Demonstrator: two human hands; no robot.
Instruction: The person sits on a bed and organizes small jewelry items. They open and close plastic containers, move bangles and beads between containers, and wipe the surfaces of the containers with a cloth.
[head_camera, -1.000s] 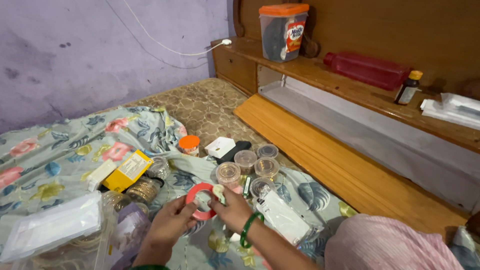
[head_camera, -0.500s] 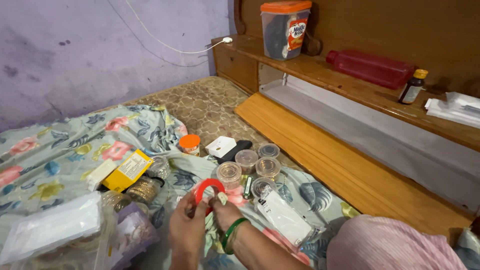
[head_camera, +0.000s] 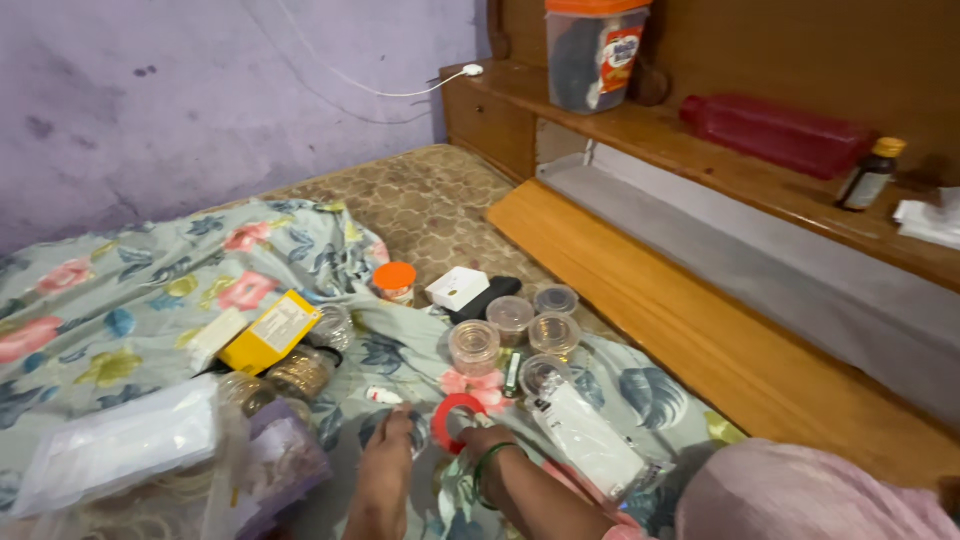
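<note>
Red ring smooth glossy plastic, pinched by right hand; green bangle glossy, glass or plastic, cannot tell. Bedsheet matt floral cloth, wrinkled. Small round jars clear shiny plastic. Yellow box matt cardboard. Headboard shelf polished wood, slight sheen. Red bottle translucent plastic. Wall rough matt paint, stained

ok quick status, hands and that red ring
Right hand grips the red ring, held on edge just over the floral sheet. Left hand empty beside it. Small clear jars stand close behind.
</note>
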